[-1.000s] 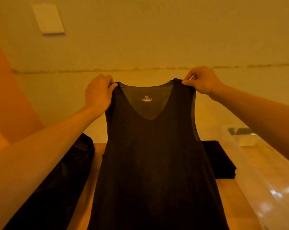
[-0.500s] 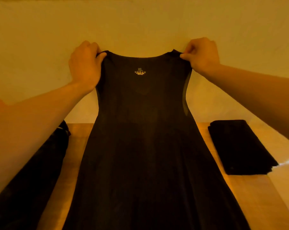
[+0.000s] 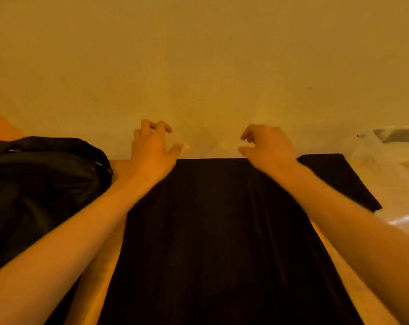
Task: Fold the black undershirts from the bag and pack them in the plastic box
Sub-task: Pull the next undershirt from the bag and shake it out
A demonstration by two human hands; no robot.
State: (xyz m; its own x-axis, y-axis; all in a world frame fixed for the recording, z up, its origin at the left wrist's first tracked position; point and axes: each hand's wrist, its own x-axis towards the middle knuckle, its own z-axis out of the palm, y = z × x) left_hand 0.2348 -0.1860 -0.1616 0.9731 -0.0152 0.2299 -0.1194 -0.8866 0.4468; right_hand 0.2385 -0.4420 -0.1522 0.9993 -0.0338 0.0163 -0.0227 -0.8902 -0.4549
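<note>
Head view: the black undershirt [image 3: 217, 231] lies flat on the worktop [image 3: 88, 296], spread for folding. My left hand [image 3: 151, 148] and right hand [image 3: 268, 146] hover over its far edge, grip apart, holding nothing. The bag [image 3: 41, 179] sits left of it. To its right is a folded undershirt [image 3: 339, 179], then the plastic box [image 3: 391, 146].

Left hand [image 3: 151, 148]: its fingers are smearing in motion blur, so their curl is reading only roughly.
Right hand [image 3: 269, 146]: its fingertips are blurring likewise.
Undershirt [image 3: 217, 231]: the neck and straps are not showing past the straight edge between the hands, and the near end is running off the bottom.
Bag [image 3: 46, 184]: outward of the left hand, the frame's side is cutting it off.
Plastic box [image 3: 386, 146]: outward of the right hand, it is being cropped and its outline is washing out.
</note>
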